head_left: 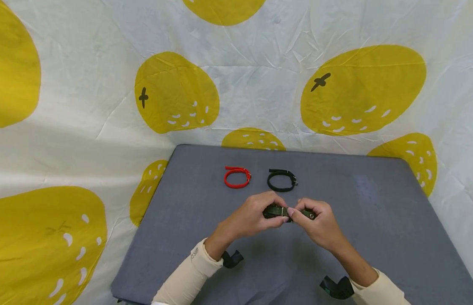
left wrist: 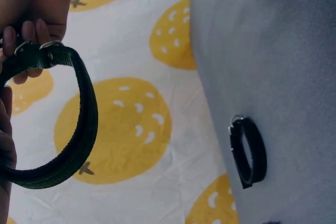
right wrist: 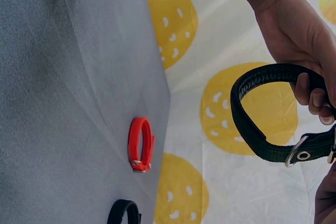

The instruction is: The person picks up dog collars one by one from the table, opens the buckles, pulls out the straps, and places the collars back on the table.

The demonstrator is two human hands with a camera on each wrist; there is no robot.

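Collar (head_left: 276,211): dark green webbing strap, curved into a loop, fitted with a metal ring (right wrist: 295,151) and a metal eyelet (right wrist: 303,156). Held raised between left hand (head_left: 255,214) and right hand (head_left: 318,222); hardware section runs between the fingers. Fastening state not determinable.

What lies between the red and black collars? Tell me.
Only bare table lies between the red collar and the black collar; the head view shows it.

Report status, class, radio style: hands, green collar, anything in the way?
Left hand and right hand gripping green collar. Looped, held above table. Red collar and black collar beyond, lying apart; no visible obstruction.
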